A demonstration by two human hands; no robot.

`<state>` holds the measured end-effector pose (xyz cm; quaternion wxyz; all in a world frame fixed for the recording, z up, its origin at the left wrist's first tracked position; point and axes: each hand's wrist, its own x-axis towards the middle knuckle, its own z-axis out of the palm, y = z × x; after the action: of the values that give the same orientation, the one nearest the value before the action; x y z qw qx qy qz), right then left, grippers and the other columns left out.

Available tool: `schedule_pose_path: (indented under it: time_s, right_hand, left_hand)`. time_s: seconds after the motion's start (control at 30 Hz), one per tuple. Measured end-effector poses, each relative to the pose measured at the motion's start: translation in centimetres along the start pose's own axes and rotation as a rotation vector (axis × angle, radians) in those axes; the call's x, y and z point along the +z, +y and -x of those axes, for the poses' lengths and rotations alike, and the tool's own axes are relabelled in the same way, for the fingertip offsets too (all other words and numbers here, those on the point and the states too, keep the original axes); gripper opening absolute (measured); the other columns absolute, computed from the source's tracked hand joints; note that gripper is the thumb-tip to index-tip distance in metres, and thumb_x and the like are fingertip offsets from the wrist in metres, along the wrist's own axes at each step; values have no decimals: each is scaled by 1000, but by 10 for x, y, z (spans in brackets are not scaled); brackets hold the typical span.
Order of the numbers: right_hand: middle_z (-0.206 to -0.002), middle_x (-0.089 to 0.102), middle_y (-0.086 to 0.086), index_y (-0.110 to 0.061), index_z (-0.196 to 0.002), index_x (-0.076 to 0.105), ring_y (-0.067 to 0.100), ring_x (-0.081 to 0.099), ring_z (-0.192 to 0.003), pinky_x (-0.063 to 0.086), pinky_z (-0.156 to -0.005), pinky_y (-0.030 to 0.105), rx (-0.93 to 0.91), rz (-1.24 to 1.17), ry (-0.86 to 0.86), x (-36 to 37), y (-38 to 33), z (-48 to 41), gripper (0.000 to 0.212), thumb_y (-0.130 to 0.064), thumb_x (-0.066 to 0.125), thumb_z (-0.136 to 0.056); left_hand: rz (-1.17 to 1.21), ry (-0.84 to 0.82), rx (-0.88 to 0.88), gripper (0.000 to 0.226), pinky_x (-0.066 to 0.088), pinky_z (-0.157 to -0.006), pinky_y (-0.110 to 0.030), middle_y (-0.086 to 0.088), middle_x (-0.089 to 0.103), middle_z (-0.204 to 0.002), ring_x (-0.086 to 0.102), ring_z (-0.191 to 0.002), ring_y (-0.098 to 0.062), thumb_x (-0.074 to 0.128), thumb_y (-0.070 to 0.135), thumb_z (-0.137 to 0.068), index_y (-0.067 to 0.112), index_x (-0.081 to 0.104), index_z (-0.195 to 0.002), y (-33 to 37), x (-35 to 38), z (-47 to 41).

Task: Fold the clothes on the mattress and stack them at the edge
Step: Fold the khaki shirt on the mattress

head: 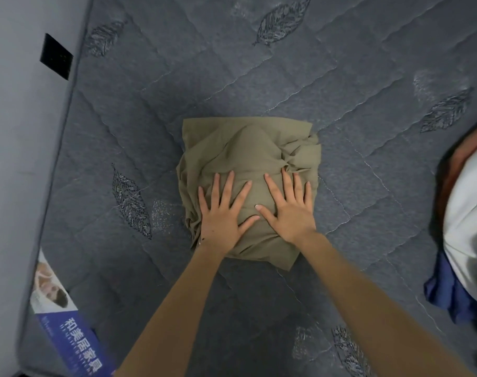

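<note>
Hands, left [221, 213] and right [287, 210], lie flat, fingers spread, pressing the olive garment [248, 159] on the mattress [368, 186].

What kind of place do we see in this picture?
Probably a bedroom at home: a bare quilted grey mattress with leaf stitching lies against a pale wall bearing a dark switch plate, and more clothes are piled at the right.

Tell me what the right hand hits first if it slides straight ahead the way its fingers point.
The right hand lies flat on the olive garment, fingers pointing away from the person. Sliding on, it would likely meet the bunched wrinkles at the garment's right side, then bare mattress. Fold height is unclear.
</note>
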<state>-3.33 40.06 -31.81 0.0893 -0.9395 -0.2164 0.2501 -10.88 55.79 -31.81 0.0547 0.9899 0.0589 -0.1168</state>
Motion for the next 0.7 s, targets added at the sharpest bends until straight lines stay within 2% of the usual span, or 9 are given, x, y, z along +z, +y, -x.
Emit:
schedule_pose_path:
  time_s: [0.07, 0.13, 0.17, 0.23, 0.37, 0.43, 0.53, 0.6, 0.7]
  right_hand:
    - [-157, 20, 12, -35, -151, 20, 32, 13, -145, 2, -117, 49, -24, -61, 114, -7, -3, 0, 67, -60, 42, -93]
    - [-134, 47, 16, -22, -135, 53, 34, 42, -124, 24, -105, 46, -48, -145, 372, -19, -6, -2, 55, -52, 58, -89]
    - [-124, 51, 15, -18, -128, 58, 33, 45, -115, 28, -99, 43, -36, -178, 490, -28, -7, -6, 54, -50, 64, -85]
    - [-129, 48, 16, -17, -132, 54, 33, 41, -119, 27, -100, 43, 9, -223, 586, -51, -9, -23, 67, -53, 71, -78]
    - [-161, 8, 8, -31, -153, 10, 31, -1, -148, -4, -116, 52, 45, -204, 268, -88, -8, -70, 110, -65, 71, -68]
    - [-161, 9, 3, -35, -153, 0, 27, -1, -149, -2, -117, 52, 53, -202, 74, -95, 0, -82, 115, -68, 69, -68]
    - [-152, 31, 1, -34, -153, 8, 27, 20, -141, 18, -112, 48, 78, -131, -32, -90, 15, -76, 108, -72, 65, -69]
    - [-146, 41, 2, -33, -151, 20, 29, 30, -134, 24, -108, 46, 95, -95, -38, -89, 20, -67, 103, -72, 66, -68]
    - [-131, 56, 6, -27, -138, 43, 32, 47, -123, 37, -100, 43, 164, -164, -97, -89, 32, -53, 84, -61, 74, -68]
  left_hand:
    - [22, -29, -14, 78, 14, -110, -66, -9, 20, -158, 18, -144, -38, 29, 75, -84, 34, 25, -150, -6, 6, -4]
    - [27, -24, -14, 79, 12, -111, -66, -9, 20, -159, 16, -145, -38, 30, 76, -83, 33, 25, -150, -10, 8, -3]
    - [31, -9, -26, 80, 10, -111, -65, -10, 19, -159, 15, -145, -38, 31, 76, -84, 33, 24, -151, -11, 6, 1]
    - [48, 33, -118, 82, 4, -113, -61, -12, 18, -159, 14, -146, -38, 33, 75, -83, 31, 24, -151, -15, 1, 12]
    - [382, 81, -578, 98, -2, -117, -53, -14, 15, -159, 9, -147, -33, 46, 75, -81, 17, 14, -153, -24, -8, 44]
    - [555, 35, -780, 98, 5, -118, -54, -16, 18, -157, 11, -146, -32, 56, 66, -79, 8, 20, -150, -28, -7, 56]
    - [570, 8, -700, 64, 14, -118, -47, -22, 23, -154, 18, -144, -35, 66, 40, -86, -4, 49, -129, -30, -7, 68]
    - [662, 27, -645, 48, 24, -115, -45, -24, 36, -146, 30, -137, -37, 66, 25, -89, -7, 55, -122, -27, -11, 66]
    - [905, 135, -610, 17, 45, -93, -43, -15, 62, -108, 56, -104, -25, 60, 12, -93, 0, 58, -104, -18, -22, 57]
